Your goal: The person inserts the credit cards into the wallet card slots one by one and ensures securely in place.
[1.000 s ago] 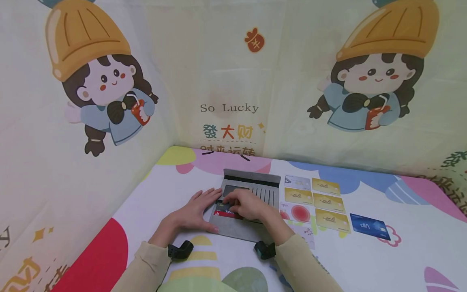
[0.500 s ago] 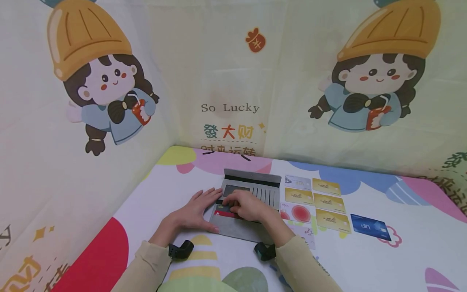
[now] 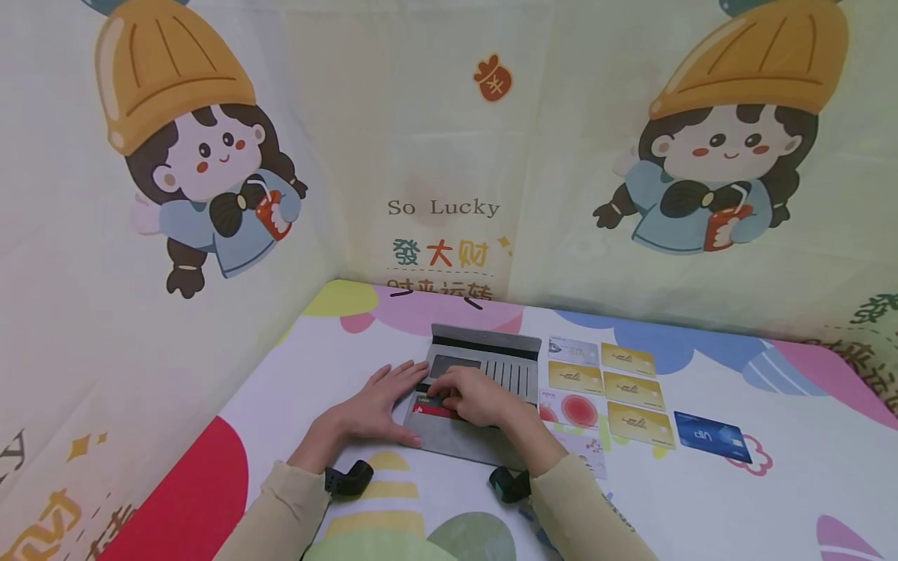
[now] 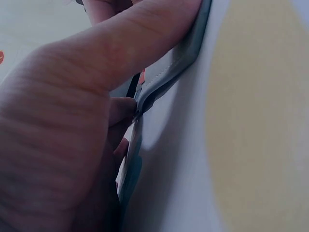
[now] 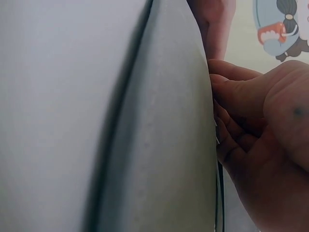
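Wallet [image 3: 464, 447] lies unfolded on the tabletop [image 3: 765, 514], between your hands. Your left hand [image 3: 375, 403] rests loose, fingers extended, along its left edge, thumb at the near corner. Your right hand [image 3: 473, 395] is curled over the dark card [image 3: 423, 400], which shows behind the red card [image 3: 426, 410] in the wallet; fingertips partly hidden, cannot tell if they pinch. To your right: 4 gold cards [image 3: 640, 425], 1 silver card [image 3: 575, 351], 1 blue card [image 3: 712, 437] farthest out.
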The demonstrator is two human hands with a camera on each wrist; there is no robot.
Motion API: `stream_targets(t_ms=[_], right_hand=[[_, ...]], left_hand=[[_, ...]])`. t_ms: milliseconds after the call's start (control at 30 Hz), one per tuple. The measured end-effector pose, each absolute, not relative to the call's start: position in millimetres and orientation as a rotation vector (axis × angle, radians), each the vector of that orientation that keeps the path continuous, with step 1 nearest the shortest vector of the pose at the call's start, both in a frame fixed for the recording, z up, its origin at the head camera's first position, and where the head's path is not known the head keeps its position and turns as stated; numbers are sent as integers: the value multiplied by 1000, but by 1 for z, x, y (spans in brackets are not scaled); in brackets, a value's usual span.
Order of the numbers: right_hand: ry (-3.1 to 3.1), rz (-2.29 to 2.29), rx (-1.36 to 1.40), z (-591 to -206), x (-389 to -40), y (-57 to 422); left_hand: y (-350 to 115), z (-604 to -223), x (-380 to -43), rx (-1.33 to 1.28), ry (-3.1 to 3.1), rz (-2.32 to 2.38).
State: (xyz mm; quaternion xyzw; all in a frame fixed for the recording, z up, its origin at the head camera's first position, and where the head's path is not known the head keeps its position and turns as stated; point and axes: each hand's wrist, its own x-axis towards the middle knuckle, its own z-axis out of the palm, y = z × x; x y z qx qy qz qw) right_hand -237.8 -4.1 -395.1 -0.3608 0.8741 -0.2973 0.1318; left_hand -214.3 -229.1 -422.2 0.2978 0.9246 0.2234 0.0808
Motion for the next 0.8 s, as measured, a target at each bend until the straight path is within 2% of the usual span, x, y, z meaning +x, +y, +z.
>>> stream_targets(t_ms=[800], right_hand=[[2555,-918,-1001,-394,-238,-1]], left_hand=[[-229,-423,-215,872,2768,657]])
